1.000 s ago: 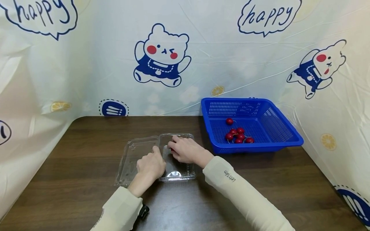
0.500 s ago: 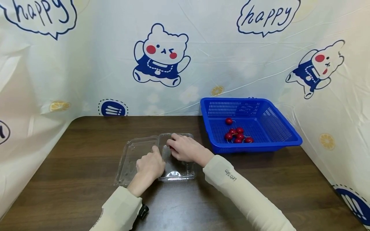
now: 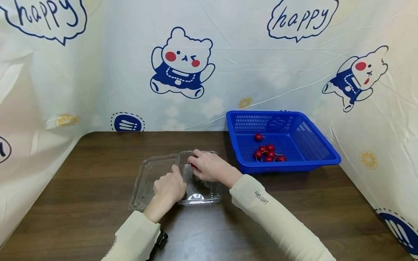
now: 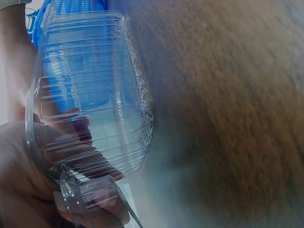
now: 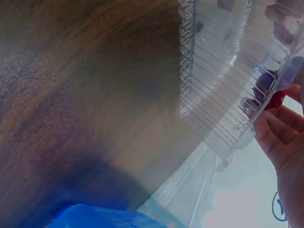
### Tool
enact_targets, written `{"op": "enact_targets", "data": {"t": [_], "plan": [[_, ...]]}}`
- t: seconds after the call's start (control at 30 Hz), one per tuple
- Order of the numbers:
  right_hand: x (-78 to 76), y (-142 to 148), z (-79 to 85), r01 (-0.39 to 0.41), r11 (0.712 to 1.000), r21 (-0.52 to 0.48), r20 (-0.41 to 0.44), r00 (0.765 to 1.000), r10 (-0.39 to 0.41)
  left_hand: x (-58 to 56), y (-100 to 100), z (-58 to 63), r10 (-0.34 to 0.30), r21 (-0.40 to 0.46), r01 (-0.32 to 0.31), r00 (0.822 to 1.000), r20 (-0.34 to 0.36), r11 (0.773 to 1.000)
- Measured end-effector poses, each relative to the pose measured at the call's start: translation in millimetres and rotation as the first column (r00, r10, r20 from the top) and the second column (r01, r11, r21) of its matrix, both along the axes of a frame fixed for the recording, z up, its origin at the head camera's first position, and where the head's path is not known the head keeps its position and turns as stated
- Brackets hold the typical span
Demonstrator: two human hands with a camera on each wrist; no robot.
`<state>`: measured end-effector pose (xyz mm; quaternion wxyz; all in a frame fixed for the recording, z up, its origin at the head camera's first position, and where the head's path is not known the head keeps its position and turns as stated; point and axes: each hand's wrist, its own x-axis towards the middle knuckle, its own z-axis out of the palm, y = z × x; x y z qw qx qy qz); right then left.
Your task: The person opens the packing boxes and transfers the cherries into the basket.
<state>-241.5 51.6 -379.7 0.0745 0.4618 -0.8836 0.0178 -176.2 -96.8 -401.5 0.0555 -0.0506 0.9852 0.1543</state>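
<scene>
A clear plastic clamshell container point(image 3: 204, 195) lies spread on the table, its lid point(image 3: 147, 181) folded out to the left. My left hand point(image 3: 170, 185) grips it along the hinge between lid and base; in the left wrist view, the fingers point(image 4: 90, 216) show through the clear plastic. Over the far part of the base, my right hand point(image 3: 210, 166) pinches a red cherry point(image 5: 277, 99), seen at the rim in the right wrist view. The hand mostly covers this cherry in the head view. Dark round shapes show through the container wall beside it.
A blue plastic basket point(image 3: 287, 166) stands at the back right, with several red cherries point(image 3: 269, 154) on its floor. The brown wooden table point(image 3: 81, 203) ends at a printed cloth backdrop point(image 3: 241, 65) behind and at both sides.
My right hand has shifted very slightly left and away over the container, still with the cherry. My left hand keeps its grip in place. The cherries in the basket stay put.
</scene>
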Motion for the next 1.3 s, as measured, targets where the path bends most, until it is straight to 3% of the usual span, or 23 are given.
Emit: {"op": "enact_targets", "data": {"t": [0.53,1.3], "plan": [[-3.9,5,9.4,-0.006,0.998,-0.068,0.024,1.0,0.008,-0.2,-1,1.3,-0.005,-0.007,0.005,1.0,0.01,1.0],[-18.8,24,45.8,0.027,0.996,-0.083,-0.007,1.0,-0.028,0.0,0,1.8,-0.008,-0.005,0.008,1.0,0.019,1.0]]}}
